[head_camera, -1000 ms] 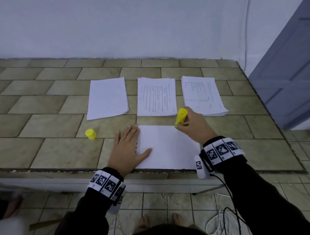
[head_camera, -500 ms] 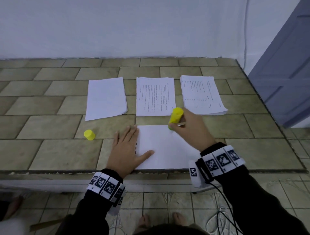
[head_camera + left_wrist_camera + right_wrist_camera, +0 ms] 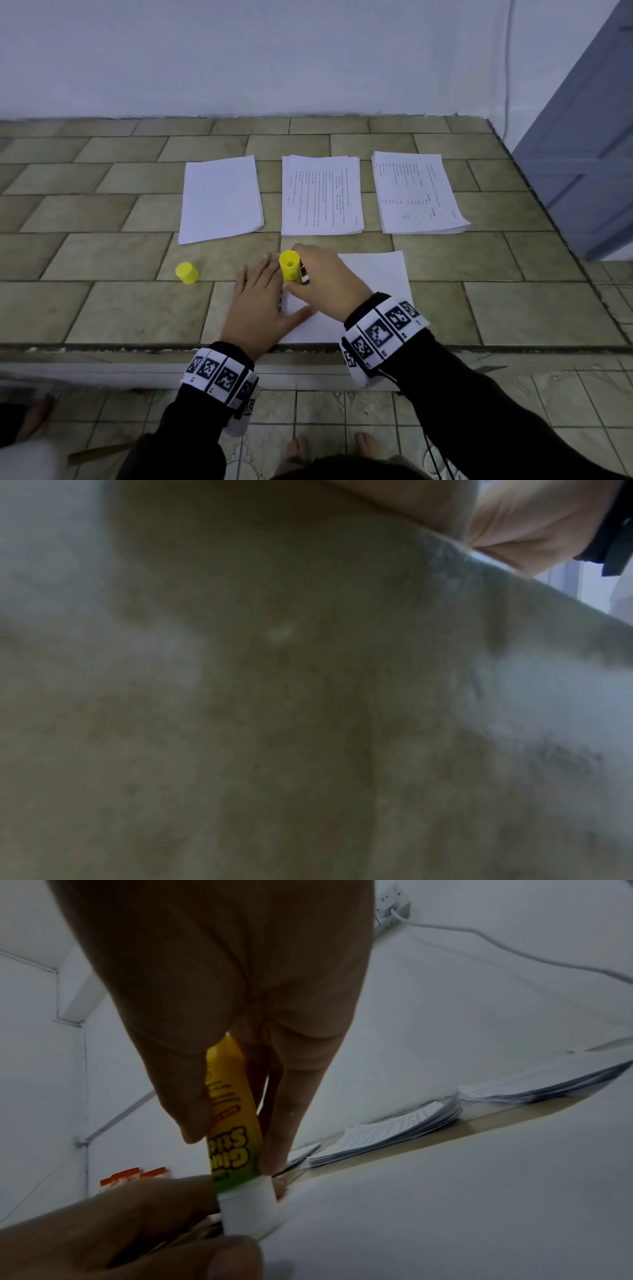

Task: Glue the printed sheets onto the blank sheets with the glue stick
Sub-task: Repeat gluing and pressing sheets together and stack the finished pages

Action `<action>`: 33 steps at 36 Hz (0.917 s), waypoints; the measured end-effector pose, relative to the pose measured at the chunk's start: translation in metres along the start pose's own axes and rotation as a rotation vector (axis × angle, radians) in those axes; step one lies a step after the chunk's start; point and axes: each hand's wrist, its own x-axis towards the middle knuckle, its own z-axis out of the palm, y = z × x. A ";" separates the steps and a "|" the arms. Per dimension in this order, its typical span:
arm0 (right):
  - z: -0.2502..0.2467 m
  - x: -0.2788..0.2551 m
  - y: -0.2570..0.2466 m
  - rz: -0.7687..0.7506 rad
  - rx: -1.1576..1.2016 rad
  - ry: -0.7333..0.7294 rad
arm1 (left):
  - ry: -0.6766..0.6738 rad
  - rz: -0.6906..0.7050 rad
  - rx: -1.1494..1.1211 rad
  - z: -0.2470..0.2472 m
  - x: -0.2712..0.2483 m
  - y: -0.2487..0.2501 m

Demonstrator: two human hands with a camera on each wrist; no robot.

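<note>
A white sheet [image 3: 373,281] lies at the table's near edge. My left hand [image 3: 257,301] lies flat with straight fingers on its left edge, pressing it down. My right hand [image 3: 322,284] grips a yellow glue stick [image 3: 289,265] upright, its white tip [image 3: 245,1213] touching the sheet's left part right beside the left fingers. The yellow cap [image 3: 187,272] stands on the tiles to the left. Farther back lie a blank stack [image 3: 221,197] and two printed stacks [image 3: 321,195] [image 3: 416,192].
The tiled table [image 3: 102,308] ends at a near edge under my wrists and at a right edge by a blue-grey door [image 3: 589,144]. A white wall [image 3: 274,54] runs along the back. Bare feet and a cable show on the floor below.
My right hand has drawn the glue stick leftward across the top of the sheet, from near its middle to its left edge. The left hand has stayed put.
</note>
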 end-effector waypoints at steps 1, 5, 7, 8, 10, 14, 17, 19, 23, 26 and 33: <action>-0.001 -0.001 0.001 0.000 -0.004 0.002 | -0.016 -0.008 0.015 0.001 0.001 -0.001; -0.012 -0.011 0.009 0.029 0.000 0.008 | -0.067 -0.053 0.080 0.001 0.001 -0.001; -0.020 -0.019 0.018 0.052 0.022 0.017 | -0.061 -0.071 0.067 0.000 0.000 0.000; -0.024 -0.023 0.024 0.066 0.031 0.023 | -0.059 -0.074 0.065 -0.001 0.000 0.001; -0.034 -0.032 0.035 0.083 0.050 0.049 | -0.063 -0.073 0.078 -0.001 -0.001 0.001; -0.054 -0.050 0.056 0.117 0.016 0.131 | -0.081 -0.080 0.093 -0.002 -0.001 0.001; -0.066 -0.064 0.073 0.175 0.034 0.192 | -0.096 -0.087 0.099 -0.003 -0.001 0.003; -0.072 -0.073 0.083 0.191 0.021 0.219 | -0.100 -0.085 0.098 -0.003 -0.001 0.003; -0.082 -0.084 0.094 0.218 0.006 0.244 | -0.083 -0.080 0.085 -0.002 -0.001 0.003; -0.080 -0.086 0.091 0.204 0.031 0.271 | -0.035 -0.067 0.035 -0.001 -0.002 0.003; -0.047 -0.072 0.046 0.096 0.211 0.138 | -0.004 -0.043 0.023 0.004 -0.001 -0.002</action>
